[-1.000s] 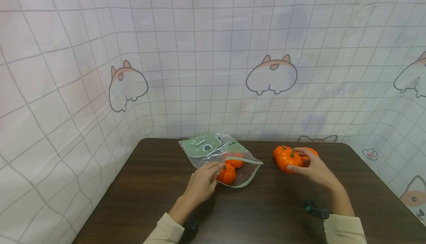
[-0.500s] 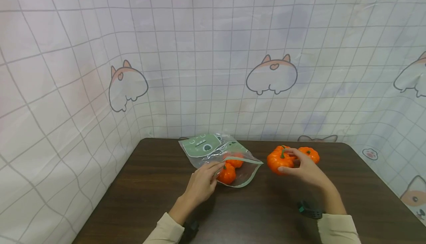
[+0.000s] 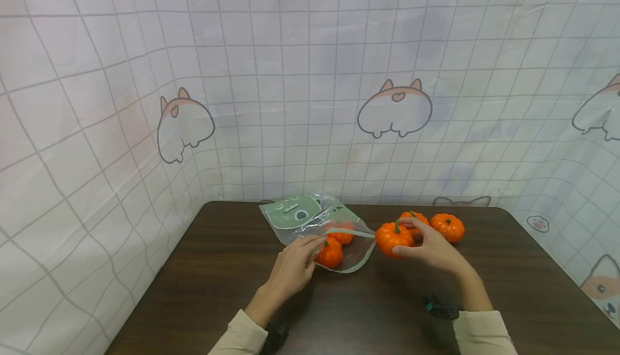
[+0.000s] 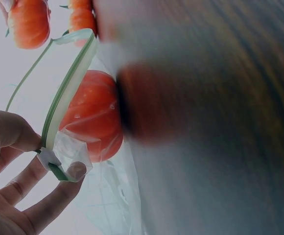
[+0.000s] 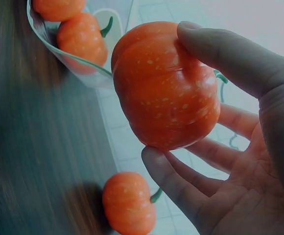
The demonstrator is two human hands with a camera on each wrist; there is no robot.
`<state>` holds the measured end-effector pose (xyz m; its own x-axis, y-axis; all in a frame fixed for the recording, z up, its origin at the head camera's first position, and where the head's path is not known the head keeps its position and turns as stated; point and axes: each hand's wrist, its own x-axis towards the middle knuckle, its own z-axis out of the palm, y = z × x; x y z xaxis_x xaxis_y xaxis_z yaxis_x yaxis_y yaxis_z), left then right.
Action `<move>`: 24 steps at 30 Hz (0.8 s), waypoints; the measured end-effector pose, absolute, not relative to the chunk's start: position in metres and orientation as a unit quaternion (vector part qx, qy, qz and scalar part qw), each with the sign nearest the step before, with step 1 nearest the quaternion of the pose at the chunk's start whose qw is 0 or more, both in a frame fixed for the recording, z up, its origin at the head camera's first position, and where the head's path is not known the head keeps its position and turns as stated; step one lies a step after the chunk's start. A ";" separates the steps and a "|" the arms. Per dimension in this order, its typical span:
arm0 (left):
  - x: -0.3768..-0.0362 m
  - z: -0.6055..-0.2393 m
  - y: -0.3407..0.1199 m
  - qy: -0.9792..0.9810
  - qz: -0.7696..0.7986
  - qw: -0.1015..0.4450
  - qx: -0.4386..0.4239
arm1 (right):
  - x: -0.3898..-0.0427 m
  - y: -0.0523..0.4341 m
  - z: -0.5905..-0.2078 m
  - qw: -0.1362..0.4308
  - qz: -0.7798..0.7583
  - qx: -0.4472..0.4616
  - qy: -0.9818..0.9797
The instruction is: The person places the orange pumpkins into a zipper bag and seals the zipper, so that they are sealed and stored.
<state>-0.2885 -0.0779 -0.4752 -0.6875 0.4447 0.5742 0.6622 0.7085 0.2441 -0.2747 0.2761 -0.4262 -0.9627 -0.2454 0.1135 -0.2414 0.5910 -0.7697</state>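
My right hand (image 3: 433, 246) holds a small orange pumpkin (image 3: 393, 239) with a green stem, thumb on one side and fingers on the other. In the right wrist view the held pumpkin (image 5: 166, 88) hangs above the table, near the bag's rim. A clear zip bag (image 3: 315, 226) with a green cartoon print lies on the table, its mouth agape toward the right. Two orange pumpkins (image 3: 330, 254) sit inside it. My left hand (image 3: 294, 266) pinches the bag's edge at the zip slider (image 4: 48, 157), seen close in the left wrist view.
Two more pumpkins stand at the back right: one pumpkin (image 3: 448, 227) in full sight, the other pumpkin (image 3: 414, 217) partly behind my right hand. The dark wooden table (image 3: 358, 312) ends against a white gridded curtain (image 3: 310, 129) with cartoon dogs.
My right hand has carried its pumpkin leftward from the group to the bag's mouth, uncovering the pumpkins behind. The left hand and the bag have stayed in place.
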 end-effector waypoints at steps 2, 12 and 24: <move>-0.288 -0.476 -0.078 -0.890 -0.223 0.247 -0.311 | -0.275 0.273 -0.427 0.002 -0.429 -0.143 0.892; -0.288 -0.477 -0.079 -0.888 -0.226 0.252 -0.311 | -0.279 0.258 -0.431 0.024 -0.432 -0.193 0.881; -0.288 -0.475 -0.079 -0.890 -0.232 0.246 -0.307 | -0.280 0.236 -0.434 0.059 -0.412 -0.213 0.884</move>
